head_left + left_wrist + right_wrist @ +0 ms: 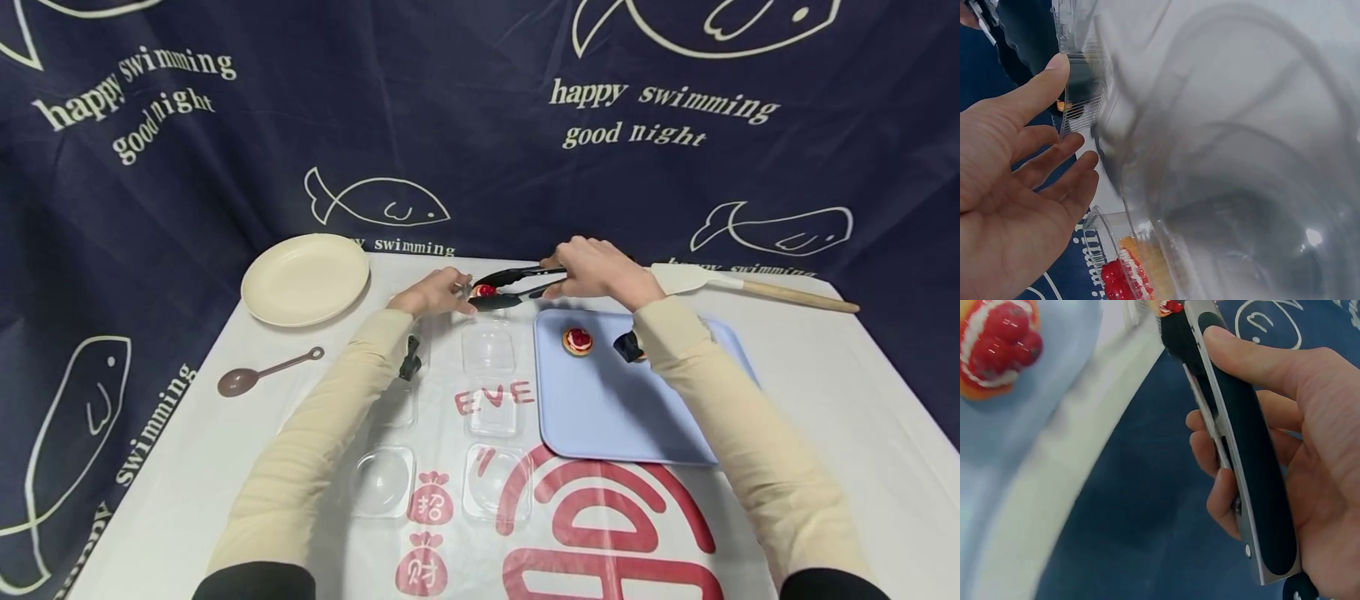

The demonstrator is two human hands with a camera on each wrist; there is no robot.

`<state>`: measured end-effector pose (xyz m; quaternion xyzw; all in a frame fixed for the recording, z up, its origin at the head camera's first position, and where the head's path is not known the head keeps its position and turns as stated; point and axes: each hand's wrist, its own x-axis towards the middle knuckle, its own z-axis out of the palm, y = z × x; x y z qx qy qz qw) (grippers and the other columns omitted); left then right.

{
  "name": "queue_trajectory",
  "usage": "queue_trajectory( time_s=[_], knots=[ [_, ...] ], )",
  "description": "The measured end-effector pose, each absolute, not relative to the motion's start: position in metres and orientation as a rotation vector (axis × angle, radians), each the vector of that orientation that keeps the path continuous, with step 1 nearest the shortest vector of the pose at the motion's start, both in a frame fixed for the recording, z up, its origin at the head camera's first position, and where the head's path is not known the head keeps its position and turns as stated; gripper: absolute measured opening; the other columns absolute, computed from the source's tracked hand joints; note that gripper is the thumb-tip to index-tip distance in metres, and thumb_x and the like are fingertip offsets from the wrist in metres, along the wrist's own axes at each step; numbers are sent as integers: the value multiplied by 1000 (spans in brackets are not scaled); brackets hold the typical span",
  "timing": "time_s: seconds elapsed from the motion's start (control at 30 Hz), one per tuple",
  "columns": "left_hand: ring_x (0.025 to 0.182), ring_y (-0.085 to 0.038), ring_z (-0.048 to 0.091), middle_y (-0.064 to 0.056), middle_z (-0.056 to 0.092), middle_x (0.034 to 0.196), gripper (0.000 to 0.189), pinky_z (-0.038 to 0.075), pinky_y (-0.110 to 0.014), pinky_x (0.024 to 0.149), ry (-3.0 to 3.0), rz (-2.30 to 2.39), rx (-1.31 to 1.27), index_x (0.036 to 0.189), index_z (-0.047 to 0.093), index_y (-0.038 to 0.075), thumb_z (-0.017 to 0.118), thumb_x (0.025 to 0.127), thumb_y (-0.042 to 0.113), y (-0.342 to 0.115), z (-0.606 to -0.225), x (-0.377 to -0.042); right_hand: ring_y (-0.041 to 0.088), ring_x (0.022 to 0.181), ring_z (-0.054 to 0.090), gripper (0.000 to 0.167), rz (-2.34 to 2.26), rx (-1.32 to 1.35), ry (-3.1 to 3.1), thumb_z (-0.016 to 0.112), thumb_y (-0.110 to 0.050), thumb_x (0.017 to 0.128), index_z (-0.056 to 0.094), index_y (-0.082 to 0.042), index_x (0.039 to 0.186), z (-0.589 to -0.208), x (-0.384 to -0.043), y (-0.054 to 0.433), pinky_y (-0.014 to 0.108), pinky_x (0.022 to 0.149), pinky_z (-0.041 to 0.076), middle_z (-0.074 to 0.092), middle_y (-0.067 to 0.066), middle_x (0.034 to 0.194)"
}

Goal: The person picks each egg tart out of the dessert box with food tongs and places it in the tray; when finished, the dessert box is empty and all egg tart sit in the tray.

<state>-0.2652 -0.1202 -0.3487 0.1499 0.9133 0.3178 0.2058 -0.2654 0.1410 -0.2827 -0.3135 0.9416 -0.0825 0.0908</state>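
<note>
My right hand (pixel 600 271) grips black-handled tongs (pixel 1247 456), fingers wrapped round the metal-edged arms. Between the tong tips is a small berry tart (pixel 485 291), over a clear plastic box (pixel 1085 87) at the far end of the table. My left hand (pixel 435 293) is beside that box, its thumb and loosely bent fingers touching the box's side. Another boxed berry tart (pixel 1124 275) appears low in the left wrist view. On the blue tray (pixel 600 417) lies a tart (pixel 577 340); a second one is mostly hidden by the right wrist.
Several clear boxes (pixel 489 350) stand in two columns down the table, partly behind my left arm. A cream plate (pixel 305 279) and a brown spoon (pixel 238 382) lie at the left. Behind the tray, a spatula (pixel 787 293) with a wooden handle rests near the back edge.
</note>
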Motion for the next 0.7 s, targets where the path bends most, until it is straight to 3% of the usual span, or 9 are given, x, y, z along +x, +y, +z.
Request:
queue_trajectory(
  time_s=[0.13,0.27,0.4,0.5,0.57,0.63,0.7],
  knots=[
    [141,-31,35,-16,35,154,58,27,-37,119,2543,883,428,137,47,-7,71,89,15,-119,-350,-265,7,44,17,54,-374,-925,2792,78,-34,82,65,-6,127,-291,-264,156,24,43,19,70,14,114],
    [140,-32,36,-16,36,154,63,27,-37,119,2545,864,443,140,44,-7,72,89,15,-119,-351,-264,8,44,13,52,-483,-878,2800,78,-36,82,67,-8,125,-293,-258,172,25,42,19,67,10,124],
    [139,-32,38,-16,37,153,66,28,-38,118,2560,842,449,142,42,-7,72,88,17,-120,-349,-265,8,43,16,50,-520,-868,2842,78,-34,82,68,-10,125,-286,-245,187,26,41,21,67,9,123],
    [139,-32,38,-15,37,153,68,28,-38,118,2562,843,439,144,41,-6,72,88,17,-121,-347,-265,6,41,19,49,-508,-919,2882,79,-30,82,68,-8,124,-280,-230,200,25,40,23,74,11,85],
    [140,-32,37,-15,37,153,68,27,-38,119,2560,843,440,144,40,-6,72,88,16,-121,-346,-265,5,42,21,48,-477,-970,2915,80,-29,81,69,-7,123,-277,-218,208,24,40,22,62,3,57],
    [140,-32,36,-15,37,153,68,27,-38,119,2555,847,440,144,40,-7,72,88,16,-121,-346,-266,4,44,23,47,-442,-1007,2942,80,-28,81,70,-7,121,-276,-205,218,23,42,23,44,-7,46],
    [140,-32,36,-16,36,153,68,27,-38,119,2553,850,442,144,40,-7,72,88,15,-120,-345,-265,3,46,24,46,-420,-1004,2963,80,-30,80,71,-9,120,-275,-190,229,23,43,24,45,-10,49]
  ],
)
